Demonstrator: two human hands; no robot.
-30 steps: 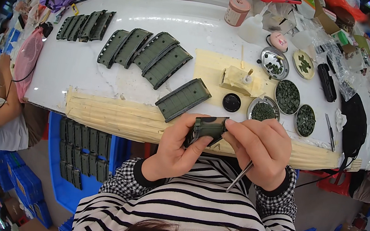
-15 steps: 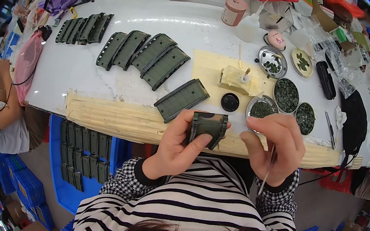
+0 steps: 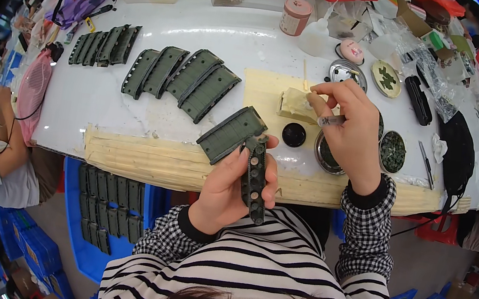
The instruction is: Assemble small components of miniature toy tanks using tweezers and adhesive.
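Note:
My left hand (image 3: 224,193) grips a dark green model part (image 3: 254,179), turned so its narrow edge with a row of round wheel-like details faces up. Just beyond it lies another dark green curved part (image 3: 231,133) on the table edge. My right hand (image 3: 348,127) is closed around a thin metal tool (image 3: 331,120), whose kind I cannot make out. Its fingertips are at the top of a yellow taped block (image 3: 295,103) and hide the short stick there. A small black round pot (image 3: 294,135) sits in front of the block.
Several green curved parts (image 3: 202,87) lie left of centre. Dishes of small dark green pieces (image 3: 392,151) stand at right, near a black pouch (image 3: 419,100). A blue crate (image 3: 85,244) below left holds more parts. A person's arm (image 3: 8,116) shows at far left.
My left hand has turned the green part from its broad face to its wheeled edge and lowered it slightly. My right hand has moved forward to the taped block.

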